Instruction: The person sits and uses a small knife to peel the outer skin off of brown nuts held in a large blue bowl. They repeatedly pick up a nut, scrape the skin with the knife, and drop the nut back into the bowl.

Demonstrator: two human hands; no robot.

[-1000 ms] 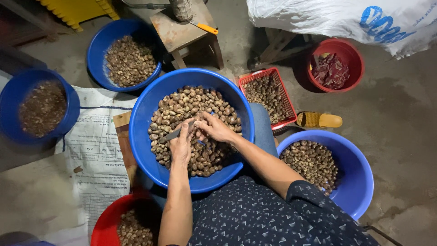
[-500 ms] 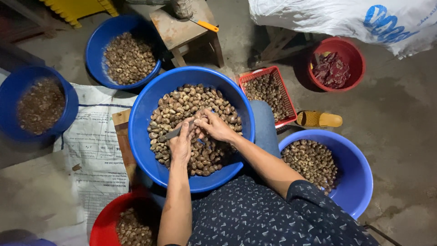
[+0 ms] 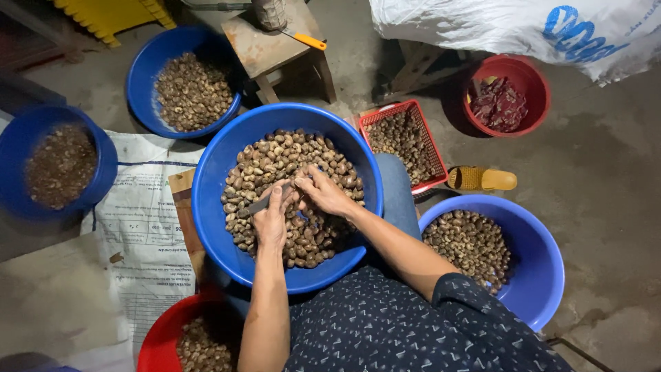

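A big blue basin (image 3: 213, 172) full of brown nuts (image 3: 323, 155) rests on my lap. Over the nuts, my left hand (image 3: 270, 219) grips a small dark-bladed knife (image 3: 256, 205) whose blade points left. My right hand (image 3: 323, 191) meets it at the centre of the basin, fingers pinched on a nut at the knife's tip. The nut itself is mostly hidden by the fingers.
Around me stand a blue basin of nuts (image 3: 189, 89) at the back, another blue basin (image 3: 58, 162) at left, a blue tub (image 3: 533, 251) at right, a red crate (image 3: 403, 141), two red bowls (image 3: 509, 96) (image 3: 169, 337), a small wooden stool (image 3: 272, 45), a yellow slipper (image 3: 482, 179) and a white sack (image 3: 523, 27).
Both hands stay together over the middle of the basin, with only slight finger movement on the nut. The view shifted a little.
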